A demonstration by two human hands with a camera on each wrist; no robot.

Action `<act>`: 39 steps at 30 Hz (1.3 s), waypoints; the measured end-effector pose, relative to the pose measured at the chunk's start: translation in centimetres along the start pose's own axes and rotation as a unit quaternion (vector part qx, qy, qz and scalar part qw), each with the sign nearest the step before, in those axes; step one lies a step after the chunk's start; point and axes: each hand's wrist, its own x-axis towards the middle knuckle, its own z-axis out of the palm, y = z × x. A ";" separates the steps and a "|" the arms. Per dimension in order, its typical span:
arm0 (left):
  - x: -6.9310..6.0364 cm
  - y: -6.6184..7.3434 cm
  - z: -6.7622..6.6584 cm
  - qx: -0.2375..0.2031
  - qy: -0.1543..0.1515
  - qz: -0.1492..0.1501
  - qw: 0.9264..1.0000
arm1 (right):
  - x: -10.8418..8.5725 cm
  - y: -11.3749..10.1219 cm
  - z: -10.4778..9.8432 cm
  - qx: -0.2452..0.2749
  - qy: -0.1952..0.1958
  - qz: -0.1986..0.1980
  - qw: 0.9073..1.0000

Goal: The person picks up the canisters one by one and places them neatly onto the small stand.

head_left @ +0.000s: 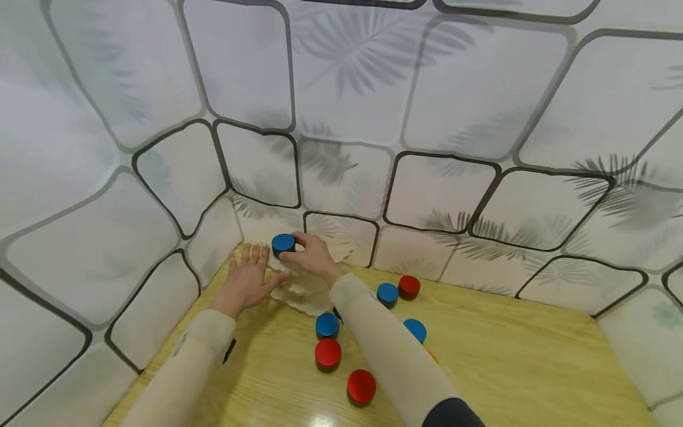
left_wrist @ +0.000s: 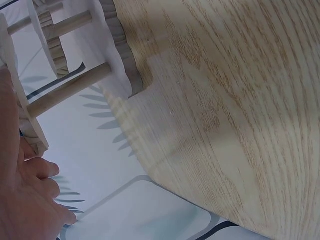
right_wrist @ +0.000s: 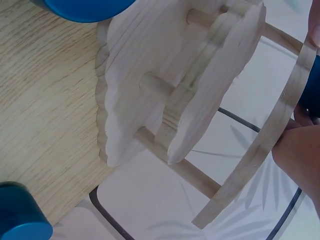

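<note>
A tiered wooden stand with scalloped edges [head_left: 312, 303] is in the back left corner of the table; round posts join its boards [left_wrist: 120, 55] [right_wrist: 125, 100]. My right hand [head_left: 317, 260] pinches a blue cylinder [head_left: 283, 243] between thumb and fingers at the stand's top board. In the right wrist view, that hand [right_wrist: 300, 155] and part of the blue cylinder [right_wrist: 312, 90] show beyond the top board. My left hand [head_left: 248, 286] is at the stand's left side, fingers extended and thumb against its edge; the left wrist view shows this hand [left_wrist: 30, 200] beside the top board.
In front of the stand are a blue cylinder [head_left: 327, 325] and red cylinders [head_left: 328, 354] [head_left: 361, 386]. More blue [head_left: 387, 294] [head_left: 414, 331] and red [head_left: 409, 287] ones stand to the right, with a yellow piece [head_left: 433, 356] partly behind my right sleeve. Patterned walls [head_left: 341, 178] border the table.
</note>
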 end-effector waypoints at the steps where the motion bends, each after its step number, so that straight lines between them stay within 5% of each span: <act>1: 0.0 0.0 0.0 0.000 0.000 0.000 1.000 | 0.0 0.0 0.0 0.001 -0.001 -0.003 1.000; 24: -0.1 0.1 0.0 0.011 -0.001 -0.003 1.000 | -0.1 -0.2 0.1 0.015 0.000 0.022 1.000; 39: 0.1 0.3 0.1 0.008 -0.003 -0.006 1.000 | -2.8 0.5 -4.1 0.072 0.039 0.005 0.997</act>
